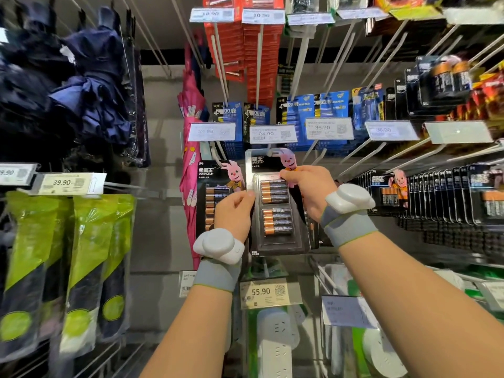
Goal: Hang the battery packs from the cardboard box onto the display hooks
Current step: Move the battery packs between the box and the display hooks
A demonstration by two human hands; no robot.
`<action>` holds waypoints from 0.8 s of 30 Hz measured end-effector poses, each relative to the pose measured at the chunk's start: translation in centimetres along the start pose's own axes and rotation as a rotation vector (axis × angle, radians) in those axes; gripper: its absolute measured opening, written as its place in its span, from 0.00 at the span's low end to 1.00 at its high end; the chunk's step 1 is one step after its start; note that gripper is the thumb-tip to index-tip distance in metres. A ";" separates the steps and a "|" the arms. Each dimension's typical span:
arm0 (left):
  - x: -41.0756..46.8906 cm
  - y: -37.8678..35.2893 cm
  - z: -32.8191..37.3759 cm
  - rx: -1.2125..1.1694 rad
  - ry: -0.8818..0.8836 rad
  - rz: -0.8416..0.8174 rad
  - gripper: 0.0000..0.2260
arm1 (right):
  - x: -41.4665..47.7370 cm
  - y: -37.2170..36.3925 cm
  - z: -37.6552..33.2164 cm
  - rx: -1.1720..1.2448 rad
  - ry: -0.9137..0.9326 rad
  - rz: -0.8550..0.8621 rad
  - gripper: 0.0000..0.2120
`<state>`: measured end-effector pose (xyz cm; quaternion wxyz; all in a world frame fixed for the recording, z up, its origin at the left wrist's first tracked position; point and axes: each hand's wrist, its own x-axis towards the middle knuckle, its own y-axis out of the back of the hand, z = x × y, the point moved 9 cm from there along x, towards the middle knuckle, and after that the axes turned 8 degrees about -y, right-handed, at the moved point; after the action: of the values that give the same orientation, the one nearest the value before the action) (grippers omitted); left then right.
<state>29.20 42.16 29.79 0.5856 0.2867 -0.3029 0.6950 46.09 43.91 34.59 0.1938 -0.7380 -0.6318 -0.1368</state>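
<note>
At the display hooks [362, 158], my left hand [234, 211] and right hand [308, 186] pinch one battery pack [275, 203] with curled fingers [246, 196], top at hook level and probably unseated, while the neighbouring pack [218, 186] hangs and the box is unseen.

- Price tags [272, 133] are hanging just above the held battery pack [275, 214], crowding the way up.
- A hung pack [218, 192] is sitting just left of it, with the pink umbrella [189, 159] beyond.
- Black packs [436, 197] are filling the right side, row on row.
- Bare grey panel [161, 214] is leaving open room further left.
</note>
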 end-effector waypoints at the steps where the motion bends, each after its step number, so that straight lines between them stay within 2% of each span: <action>1: -0.1 0.0 -0.2 0.005 0.005 0.004 0.11 | 0.1 0.0 0.2 -0.005 -0.007 -0.004 0.05; 6: -0.4 0.2 -0.7 0.012 0.036 0.027 0.12 | 0.6 0.4 1.3 -0.069 -0.022 0.014 0.07; 10: -0.6 -0.1 -1.0 0.011 0.028 0.004 0.09 | 0.6 0.4 1.6 -0.077 -0.016 0.007 0.15; 17: -0.5 -0.3 -2.2 0.028 0.052 0.012 0.09 | 0.0 0.3 2.4 -0.091 -0.048 -0.104 0.07; 21: -0.1 -0.4 -2.7 0.040 0.057 0.020 0.10 | -0.1 0.2 4.0 -0.212 -0.102 -0.193 0.14; 24: -0.2 -0.5 -2.9 0.034 0.067 0.046 0.08 | -0.4 0.1 4.7 -0.268 -0.111 -0.202 0.14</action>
<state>29.62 44.28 27.78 0.5743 0.2662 -0.2776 0.7227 45.89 45.74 30.25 0.0437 -0.6964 -0.6886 -0.1976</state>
